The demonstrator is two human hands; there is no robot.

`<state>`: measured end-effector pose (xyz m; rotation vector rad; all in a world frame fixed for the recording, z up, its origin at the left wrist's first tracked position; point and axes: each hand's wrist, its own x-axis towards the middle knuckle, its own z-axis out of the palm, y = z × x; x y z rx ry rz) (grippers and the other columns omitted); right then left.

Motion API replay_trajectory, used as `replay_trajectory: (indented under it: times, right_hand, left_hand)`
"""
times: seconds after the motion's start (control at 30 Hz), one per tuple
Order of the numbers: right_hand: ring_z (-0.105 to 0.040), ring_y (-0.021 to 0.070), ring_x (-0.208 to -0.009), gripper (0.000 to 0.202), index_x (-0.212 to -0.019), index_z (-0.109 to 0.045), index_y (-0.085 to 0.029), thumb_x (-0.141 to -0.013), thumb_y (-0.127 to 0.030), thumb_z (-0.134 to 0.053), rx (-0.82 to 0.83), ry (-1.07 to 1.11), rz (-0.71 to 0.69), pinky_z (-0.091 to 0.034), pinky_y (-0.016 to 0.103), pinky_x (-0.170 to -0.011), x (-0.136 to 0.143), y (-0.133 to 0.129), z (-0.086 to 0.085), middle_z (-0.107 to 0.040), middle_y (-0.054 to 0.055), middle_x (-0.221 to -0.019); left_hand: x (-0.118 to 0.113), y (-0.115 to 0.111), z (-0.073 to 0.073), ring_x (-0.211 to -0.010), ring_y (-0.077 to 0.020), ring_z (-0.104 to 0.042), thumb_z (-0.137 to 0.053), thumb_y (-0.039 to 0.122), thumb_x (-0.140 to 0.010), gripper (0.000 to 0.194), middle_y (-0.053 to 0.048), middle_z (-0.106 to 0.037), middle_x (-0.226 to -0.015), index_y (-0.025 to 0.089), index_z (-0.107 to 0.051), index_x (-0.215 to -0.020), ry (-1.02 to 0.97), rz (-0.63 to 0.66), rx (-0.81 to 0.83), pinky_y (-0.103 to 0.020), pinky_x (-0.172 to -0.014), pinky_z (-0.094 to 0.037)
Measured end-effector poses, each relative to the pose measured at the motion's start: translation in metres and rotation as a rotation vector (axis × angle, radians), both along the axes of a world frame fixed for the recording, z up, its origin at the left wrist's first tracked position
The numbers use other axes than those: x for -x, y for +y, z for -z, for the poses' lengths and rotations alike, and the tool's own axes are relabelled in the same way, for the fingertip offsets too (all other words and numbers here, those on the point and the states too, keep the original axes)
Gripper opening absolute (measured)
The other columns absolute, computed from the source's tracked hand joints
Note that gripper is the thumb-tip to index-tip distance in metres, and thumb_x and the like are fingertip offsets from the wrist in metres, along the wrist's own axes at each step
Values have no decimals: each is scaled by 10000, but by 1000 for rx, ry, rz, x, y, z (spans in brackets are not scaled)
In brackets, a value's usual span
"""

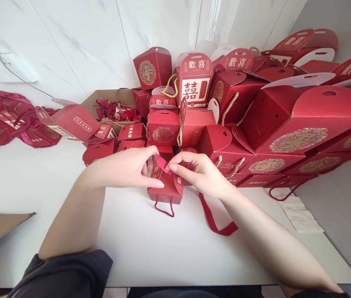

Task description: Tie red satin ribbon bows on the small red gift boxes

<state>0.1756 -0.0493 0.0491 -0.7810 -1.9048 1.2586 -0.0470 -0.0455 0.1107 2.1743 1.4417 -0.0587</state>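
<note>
A small red gift box (165,188) with a dark red cord handle stands on the white table in front of me. Over its top, a short stretch of red ribbon (162,162) runs between my hands. My right hand (195,169) pinches the ribbon between thumb and index finger. At the ribbon's other end, my left hand (138,167) has its fingers curled against it, with the thumb stretched out low over the box. More red ribbon (215,221) hangs below my right hand and lies curved on the table.
Stacked red gift boxes (268,140) line the wall behind and to the right. A cardboard carton (96,101) holds small red items. Ribboned red packages (10,120) lie at the left. A cardboard flap (1,227) and white tissue (301,213) are at the sides.
</note>
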Motion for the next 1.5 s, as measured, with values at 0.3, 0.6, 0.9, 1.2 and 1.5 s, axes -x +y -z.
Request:
replay_trajectory:
  times: [0.3, 0.6, 0.9, 1.2, 1.5]
  right_hand:
    - [-568, 141, -749, 268, -850, -657, -179, -968, -358, -495, 72, -95, -12, -436, 275, -724, 8, -1, 12, -660, 18, -865]
    - [-582, 142, -813, 260, -826, -681, -184, -967, -283, -487, -22, -152, -26, -420, 267, -765, 17, -1, 19, -662, 9, -856]
    - [-591, 136, -842, 263, -847, -675, -176, -987, -230, -459, -107, -168, -19, -419, 273, -826, 21, 0, 20, -689, 8, -875]
    - [-645, 153, -1019, 248, -970, -708, -194, -991, -198, -461, -130, -98, -21, -447, 295, -930, 21, 1, 24, -726, 31, -1054]
    - [-647, 165, -988, 228, -974, -718, -191, -976, -185, -490, -168, -112, -18, -467, 312, -909, 21, 1, 24, -734, 35, -1031]
  left_hand:
    - [16, 9, 0, -931, -194, -692, -586, 407, -865, 669, -47, -680, -1101, 288, -300, -1458, -113, 31, 214, -249, -726, -496]
    - [21, 13, 5, -942, -194, -684, -579, 364, -880, 667, -48, -677, -1119, 309, -295, -1482, -100, 81, 228, -246, -720, -496]
    - [18, 11, 2, -945, -189, -676, -559, 380, -893, 643, -43, -677, -1116, 318, -302, -1479, -40, 96, 205, -240, -709, -486]
    - [16, 12, -4, -978, -188, -647, -475, 484, -937, 453, -24, -701, -1123, 303, -510, -1350, -46, 57, 103, -250, -766, -470]
    - [7, 15, 0, -749, -151, -607, -485, 464, -915, 322, -3, -682, -919, 268, -588, -1148, -68, -13, 46, -250, -651, -447]
